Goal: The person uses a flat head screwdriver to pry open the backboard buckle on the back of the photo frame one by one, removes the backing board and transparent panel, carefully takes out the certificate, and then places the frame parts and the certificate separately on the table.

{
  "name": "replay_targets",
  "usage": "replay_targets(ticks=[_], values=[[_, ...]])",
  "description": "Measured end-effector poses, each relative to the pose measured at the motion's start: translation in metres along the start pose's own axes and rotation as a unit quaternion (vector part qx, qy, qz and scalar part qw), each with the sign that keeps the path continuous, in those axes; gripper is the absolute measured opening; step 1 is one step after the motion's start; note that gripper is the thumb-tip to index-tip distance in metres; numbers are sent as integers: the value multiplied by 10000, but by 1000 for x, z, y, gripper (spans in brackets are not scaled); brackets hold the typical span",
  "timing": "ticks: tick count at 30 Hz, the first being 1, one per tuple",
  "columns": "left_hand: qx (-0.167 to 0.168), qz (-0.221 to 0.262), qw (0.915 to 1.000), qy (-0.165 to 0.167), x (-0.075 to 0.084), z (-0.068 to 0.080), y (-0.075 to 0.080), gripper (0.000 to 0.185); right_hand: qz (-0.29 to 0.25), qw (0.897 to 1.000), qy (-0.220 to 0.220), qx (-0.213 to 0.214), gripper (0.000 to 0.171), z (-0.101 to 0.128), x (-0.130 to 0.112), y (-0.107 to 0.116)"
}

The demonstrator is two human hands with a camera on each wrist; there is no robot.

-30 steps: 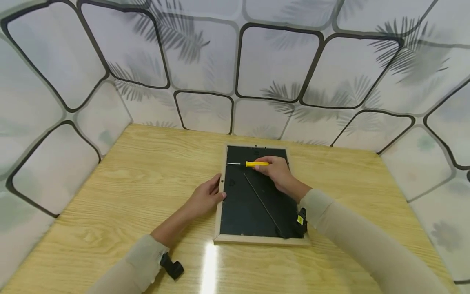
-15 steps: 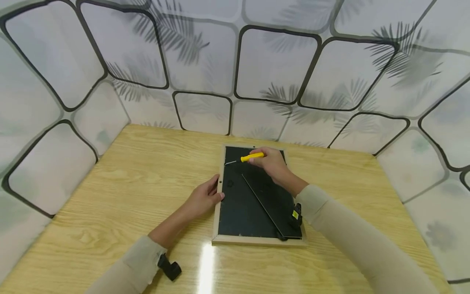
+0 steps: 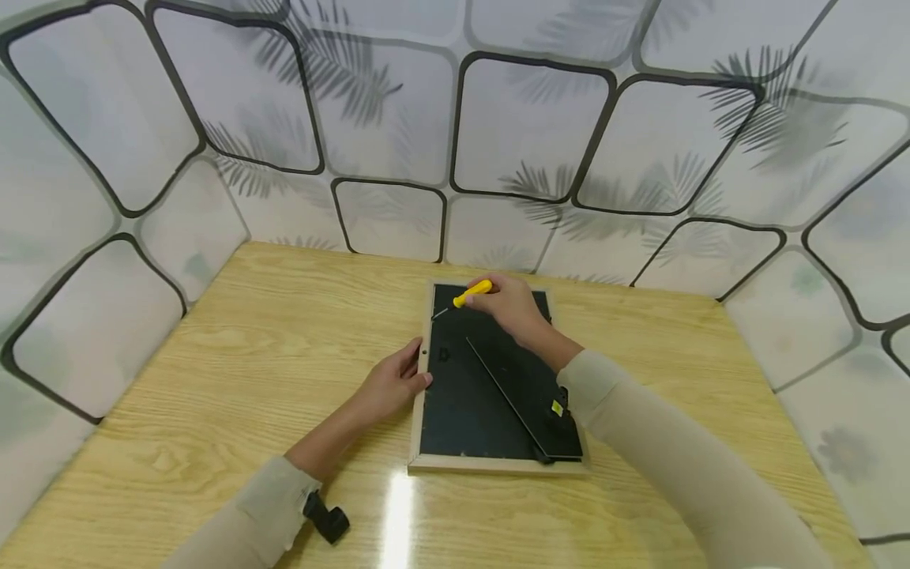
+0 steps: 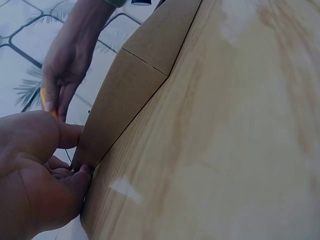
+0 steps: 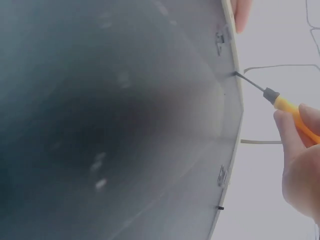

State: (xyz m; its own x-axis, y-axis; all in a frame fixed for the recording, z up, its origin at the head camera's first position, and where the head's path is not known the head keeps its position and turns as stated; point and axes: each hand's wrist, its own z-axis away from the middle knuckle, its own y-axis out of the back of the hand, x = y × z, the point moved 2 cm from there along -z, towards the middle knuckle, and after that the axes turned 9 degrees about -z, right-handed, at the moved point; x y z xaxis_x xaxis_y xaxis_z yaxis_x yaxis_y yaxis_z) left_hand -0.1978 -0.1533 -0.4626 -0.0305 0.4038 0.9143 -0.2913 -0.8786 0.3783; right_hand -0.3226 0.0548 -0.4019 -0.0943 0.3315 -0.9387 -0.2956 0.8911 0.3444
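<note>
A picture frame [image 3: 498, 463] with a pale wooden rim lies on the table with its black backing [image 3: 462, 411] up. A slim black stand leg [image 3: 529, 395] lies slanted across the backing. At the frame's left side my left hand [image 3: 391, 383] grips the rim, thumb on top. My right hand [image 3: 508, 304] holds a yellow-handled screwdriver [image 3: 472, 293], tilted down to the left. In the right wrist view, the tip of the screwdriver [image 5: 284, 104] meets a small dark tab [image 5: 236, 74] at the backing's edge. Metal hangers [image 5: 222, 176] sit along that edge.
The wood-grain table [image 3: 270, 356] stretches to both sides of the frame. Patterned wall panels [image 3: 391, 213] stand behind it and at the sides. Black wrist cameras [image 3: 327, 518] are strapped at the sleeves.
The right hand has shifted left and away from me, and the screwdriver has gone from nearly flat to tilted, handle raised, tip at the left rim. The left hand stays on the frame.
</note>
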Motion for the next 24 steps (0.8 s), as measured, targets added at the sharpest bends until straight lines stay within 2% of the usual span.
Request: replay_targets(ticks=[6,15,24], values=[[-16,-15,10000,14,-2,-1,0,73,-96,9996,185,-168,31,-5,-8,-7],[-24,-60,10000,-21,-1,-1,1,72,330,9979,524,-168,23,-6,-26,-19],[-40,3,10000,-41,-1,-1,0,73,218,9987,447,-83,28,-10,-32,-34]])
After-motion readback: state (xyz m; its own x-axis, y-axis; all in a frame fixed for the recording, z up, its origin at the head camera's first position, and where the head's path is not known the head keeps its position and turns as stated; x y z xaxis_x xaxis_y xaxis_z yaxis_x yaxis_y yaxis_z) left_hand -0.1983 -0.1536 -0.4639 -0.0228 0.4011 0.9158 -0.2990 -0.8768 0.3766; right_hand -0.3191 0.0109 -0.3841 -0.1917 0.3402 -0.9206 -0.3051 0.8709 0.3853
